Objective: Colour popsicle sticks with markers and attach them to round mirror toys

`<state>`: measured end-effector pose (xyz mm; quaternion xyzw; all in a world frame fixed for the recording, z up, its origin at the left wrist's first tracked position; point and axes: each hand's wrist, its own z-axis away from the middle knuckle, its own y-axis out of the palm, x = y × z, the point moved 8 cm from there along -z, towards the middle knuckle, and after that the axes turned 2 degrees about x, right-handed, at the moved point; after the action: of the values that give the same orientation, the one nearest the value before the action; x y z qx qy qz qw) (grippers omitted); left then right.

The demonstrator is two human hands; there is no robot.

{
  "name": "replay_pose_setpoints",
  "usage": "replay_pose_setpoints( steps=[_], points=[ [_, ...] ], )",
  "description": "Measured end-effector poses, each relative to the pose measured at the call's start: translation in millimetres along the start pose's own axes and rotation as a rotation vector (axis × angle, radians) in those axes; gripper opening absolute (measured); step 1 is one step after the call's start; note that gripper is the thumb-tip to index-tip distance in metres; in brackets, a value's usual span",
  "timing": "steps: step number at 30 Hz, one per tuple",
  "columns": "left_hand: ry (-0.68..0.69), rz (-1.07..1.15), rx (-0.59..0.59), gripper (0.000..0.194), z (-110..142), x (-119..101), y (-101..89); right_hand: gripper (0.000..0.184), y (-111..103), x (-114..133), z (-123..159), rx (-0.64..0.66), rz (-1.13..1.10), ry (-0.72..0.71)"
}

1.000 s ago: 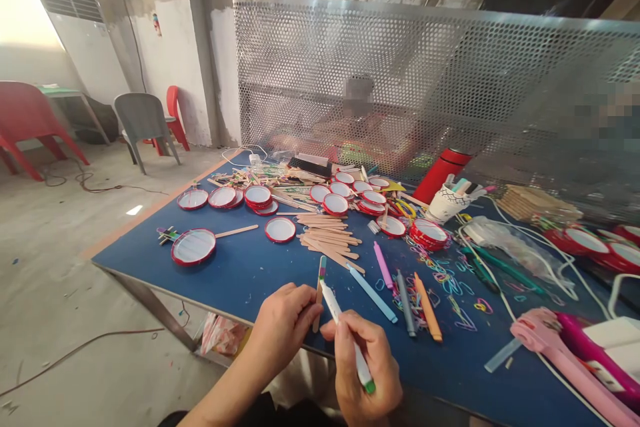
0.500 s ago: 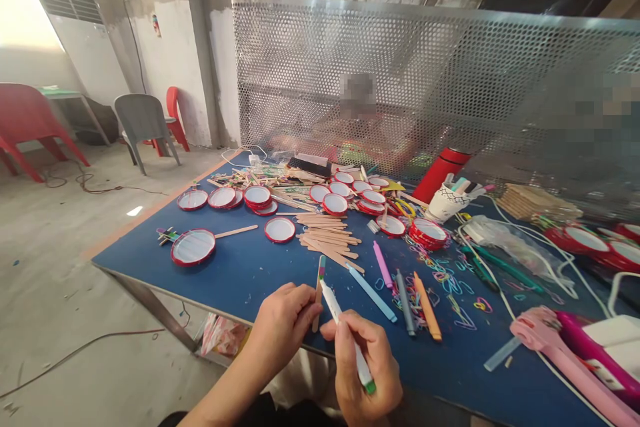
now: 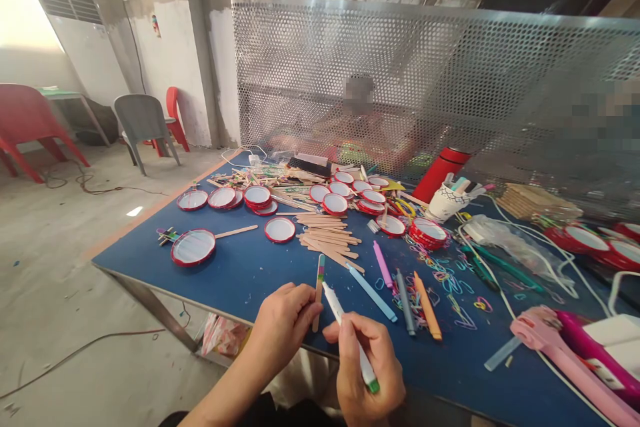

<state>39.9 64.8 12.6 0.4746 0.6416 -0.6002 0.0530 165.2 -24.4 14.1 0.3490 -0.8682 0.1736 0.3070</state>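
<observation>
Pinched in my left hand (image 3: pixel 287 317) is a wooden craft stick (image 3: pixel 319 285), held upright over the table's near edge. Its upper end carries bands of teal, purple and green. My right hand (image 3: pixel 370 363) grips a white marker (image 3: pixel 345 323) with a green end, its tip close beside the stick's coloured part. Just beyond lie a light blue marker (image 3: pixel 373 293), a purple marker (image 3: pixel 383 265), a grey marker (image 3: pixel 406 303) and an orange marker (image 3: pixel 427 307). A spread of plain craft sticks (image 3: pixel 327 237) lies farther back.
Several red-rimmed white discs (image 3: pixel 280 229) lie across the blue table (image 3: pixel 240 280). Rubber bands (image 3: pixel 445 273), a pink glue gun (image 3: pixel 560 353), a cup of markers (image 3: pixel 447 202) and a red flask (image 3: pixel 440 173) are on the right. Behind a perforated metal panel (image 3: pixel 300 47) sits a person.
My right hand has drawn the marker slightly right and down, so its tip stands a little off the stick. A green band shows more fully. My left hand has stayed in place.
</observation>
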Motion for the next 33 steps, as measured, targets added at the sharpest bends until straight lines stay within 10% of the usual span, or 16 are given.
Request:
replay_pose_setpoints(
  steps=[33],
  points=[
    [-0.019,0.000,0.022,0.027,-0.9,-1.3,-1.4,0.010,-1.7,-3.9,1.6,-0.025,-0.006,0.008]
  ],
)
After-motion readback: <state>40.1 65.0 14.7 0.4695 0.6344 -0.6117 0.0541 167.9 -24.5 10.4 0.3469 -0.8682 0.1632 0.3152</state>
